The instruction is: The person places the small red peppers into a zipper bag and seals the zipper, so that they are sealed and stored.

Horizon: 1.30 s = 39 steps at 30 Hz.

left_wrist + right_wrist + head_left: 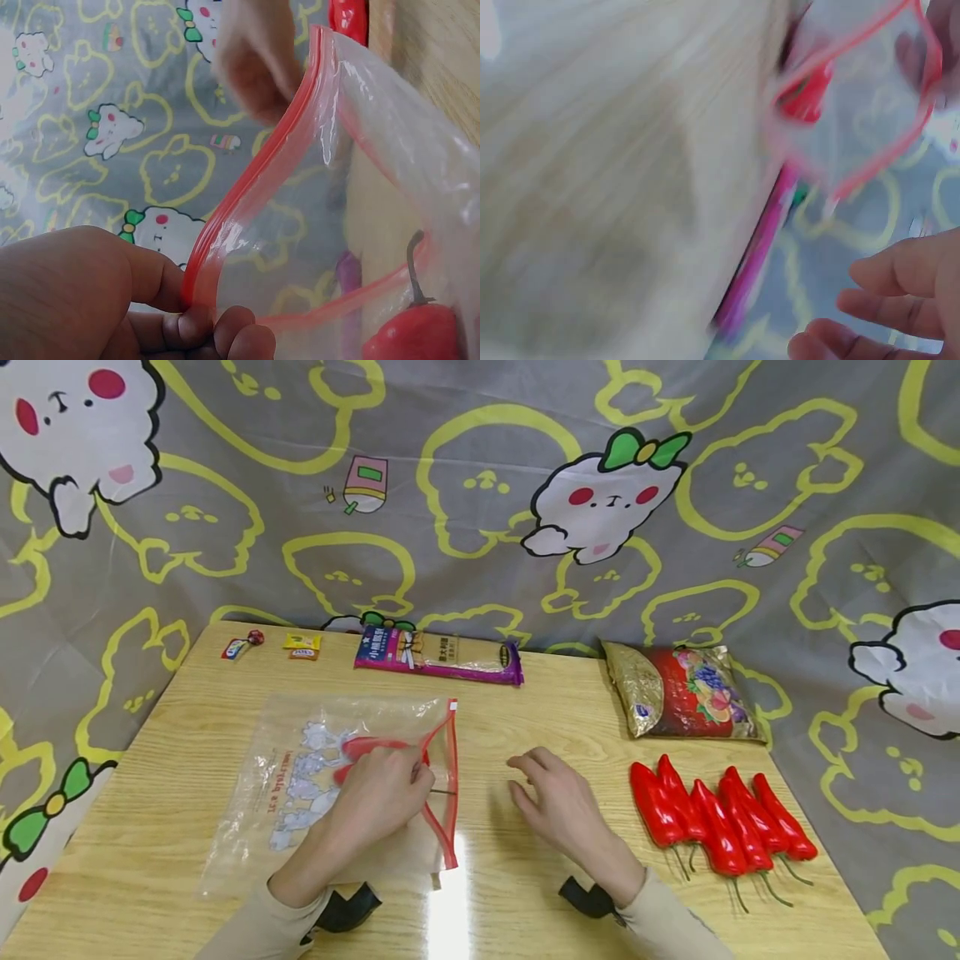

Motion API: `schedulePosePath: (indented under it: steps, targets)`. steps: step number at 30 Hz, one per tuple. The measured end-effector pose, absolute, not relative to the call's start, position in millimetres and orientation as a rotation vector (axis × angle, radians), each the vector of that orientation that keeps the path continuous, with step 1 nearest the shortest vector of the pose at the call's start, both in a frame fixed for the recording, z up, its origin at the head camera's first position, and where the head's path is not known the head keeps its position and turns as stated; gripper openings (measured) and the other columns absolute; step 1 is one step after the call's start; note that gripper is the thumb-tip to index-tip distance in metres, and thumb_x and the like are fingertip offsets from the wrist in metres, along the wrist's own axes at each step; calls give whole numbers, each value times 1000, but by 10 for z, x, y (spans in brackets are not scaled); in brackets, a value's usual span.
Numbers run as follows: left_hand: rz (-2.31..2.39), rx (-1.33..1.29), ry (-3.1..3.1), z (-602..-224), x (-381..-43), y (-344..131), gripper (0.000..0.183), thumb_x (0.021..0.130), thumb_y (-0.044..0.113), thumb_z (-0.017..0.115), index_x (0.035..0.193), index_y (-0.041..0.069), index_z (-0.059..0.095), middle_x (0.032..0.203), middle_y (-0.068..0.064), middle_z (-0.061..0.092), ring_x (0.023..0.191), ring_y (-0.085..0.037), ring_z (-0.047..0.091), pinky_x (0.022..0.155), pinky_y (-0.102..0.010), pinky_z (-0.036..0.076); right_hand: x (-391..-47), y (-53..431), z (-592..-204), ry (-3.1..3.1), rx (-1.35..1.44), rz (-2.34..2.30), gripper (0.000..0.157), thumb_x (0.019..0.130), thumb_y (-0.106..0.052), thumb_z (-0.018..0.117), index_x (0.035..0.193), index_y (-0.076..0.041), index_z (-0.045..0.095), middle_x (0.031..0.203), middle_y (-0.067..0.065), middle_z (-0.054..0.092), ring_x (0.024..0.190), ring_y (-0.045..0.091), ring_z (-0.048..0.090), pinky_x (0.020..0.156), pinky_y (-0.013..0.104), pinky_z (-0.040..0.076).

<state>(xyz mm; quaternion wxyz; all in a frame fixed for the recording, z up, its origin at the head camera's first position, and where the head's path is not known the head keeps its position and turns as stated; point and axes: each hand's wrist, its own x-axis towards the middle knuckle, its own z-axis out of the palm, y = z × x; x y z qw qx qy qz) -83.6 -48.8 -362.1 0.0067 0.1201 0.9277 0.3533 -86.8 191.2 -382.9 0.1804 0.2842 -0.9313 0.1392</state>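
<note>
A clear zip bag (247,827) with a red zip edge and printed cartoon figures lies on the table, its mouth facing right. My left hand (386,789) pinches the upper side of that mouth between thumb and fingers, lifting it so the bag gapes. Inside are glossy red peppers (371,745), partly hidden behind the hand; one pepper's stem (415,266) points toward the mouth in the left wrist view. Off to the right of the bag, my right hand (558,797) hovers over the table with loosely bent fingers and nothing in them.
Several red peppers (720,835) lie in a row at the right. Behind them is a gold and red packet (686,693). A purple-edged noodle packet (438,656), small wrapped sweets (302,646) and a lollipop (243,643) line the back, before a patterned curtain (480,527).
</note>
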Motion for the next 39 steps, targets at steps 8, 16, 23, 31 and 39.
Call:
schedulePosePath:
  steps: [8, 16, 23, 31, 39]
  targets:
    - [1104, 369, 2912, -3620, -840, -496, 24, 82, 13, 51, 58, 13, 46, 49, 3, 37, 38, -8, 35, 36, -20, 25, -657, 2943, -3950, -2589, 445, 150, 28, 70, -9, 68, 97, -3, 64, 83, 11, 57, 68, 29, 56, 53, 41, 44]
    - [1140, 371, 2896, -3616, -836, -512, 25, 82, 14, 51, 58, 12, 46, 48, 4, 36, 36, -7, 33, 34, -19, 21, -433, 3360, -3959, -2637, 176, -27, 38, 67, -18, 72, 96, 2, 58, 76, 22, 51, 63, 40, 50, 50, 50, 39]
    - [1147, 368, 2886, -3610, -832, -509, 24, 83, 14, 51, 59, 12, 47, 49, 3, 38, 35, -8, 36, 34, -19, 23, -367, 3403, -4004, -2773, 43, -93, 43, 67, -25, 72, 93, 3, 53, 71, 24, 47, 59, 42, 48, 42, 48, 35]
    - [1155, 341, 2852, -3611, -835, -504, 20, 84, 15, 52, 64, 12, 51, 50, 1, 43, 35, -10, 41, 33, -20, 26, -389, 3349, -4027, -2926, -49, -72, 39, 68, -18, 70, 94, 3, 50, 68, 18, 47, 52, 36, 47, 39, 43, 33]
    - [1156, 356, 2860, -3618, -845, -514, 21, 84, 15, 51, 63, 12, 50, 50, 1, 41, 36, -8, 39, 34, -20, 25, -439, 3094, -3874, -2904, 117, 260, 45, 71, -20, 69, 112, -5, 58, 87, 13, 58, 60, 23, 55, 46, 36, 41]
